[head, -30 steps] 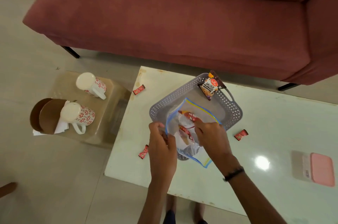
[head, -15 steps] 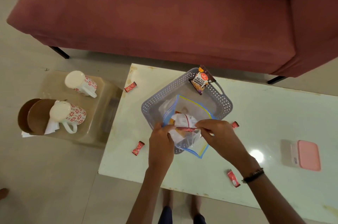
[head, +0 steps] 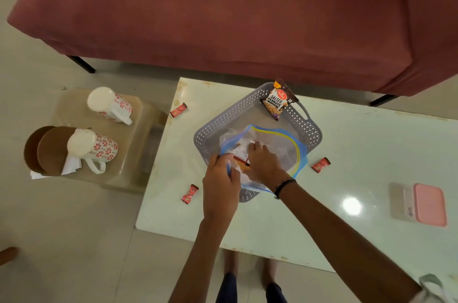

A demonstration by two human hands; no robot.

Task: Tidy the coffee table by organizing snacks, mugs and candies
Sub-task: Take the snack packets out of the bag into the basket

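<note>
- Here, the clear zip bag is held over the grey basket: its near rim is pinched by the left hand, while the right hand is closed on a white-and-red packet at its mouth.
- The bag's other contents are blurred.
- A salted peanuts packet is propped on the basket's far rim; three red candies are scattered on the coffee table.
</note>
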